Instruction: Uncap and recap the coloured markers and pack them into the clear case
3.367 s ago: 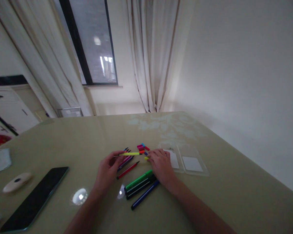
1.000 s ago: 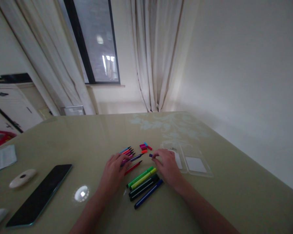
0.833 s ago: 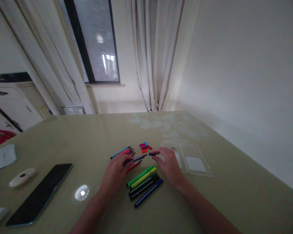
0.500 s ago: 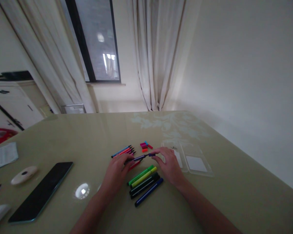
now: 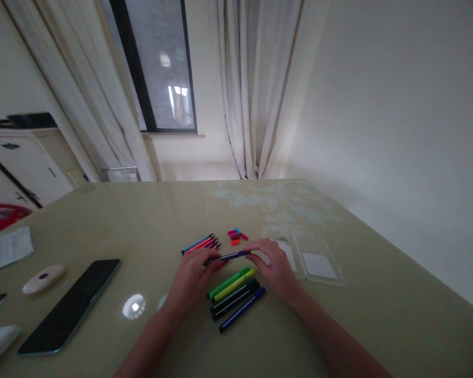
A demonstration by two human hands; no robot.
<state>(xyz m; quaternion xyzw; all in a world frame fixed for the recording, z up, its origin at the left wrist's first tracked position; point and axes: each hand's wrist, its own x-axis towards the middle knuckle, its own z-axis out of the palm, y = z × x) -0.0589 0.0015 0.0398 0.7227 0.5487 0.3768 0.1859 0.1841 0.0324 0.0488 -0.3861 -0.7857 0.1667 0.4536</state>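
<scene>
My left hand [image 5: 194,274] pinches the barrel of a dark purple marker [image 5: 229,256] just above the table. At its right end, my right hand [image 5: 275,266] grips the purple cap [image 5: 244,253] between thumb and fingers. Cap and barrel are in line and meet, so the tip is hidden. Behind my left hand lie uncapped markers [image 5: 200,244] in blue, red and pink, partly covered by the hand. Several loose caps [image 5: 234,237] are farther back. Between my forearms rest capped markers: green [image 5: 228,282], yellow-green [image 5: 234,285], dark ones [image 5: 235,299] and a blue one [image 5: 242,310].
An open clear plastic case [image 5: 323,260] with white inserts lies right of my right hand. To the left are a black tablet [image 5: 71,307], a pale oval mouse-like object [image 5: 43,279] and a paper [image 5: 8,249]. A wall [image 5: 402,157] borders the table's right side.
The purple cap was slightly apart from the marker's exposed tip; now the two have come together and the tip is covered. The view has shifted slightly.
</scene>
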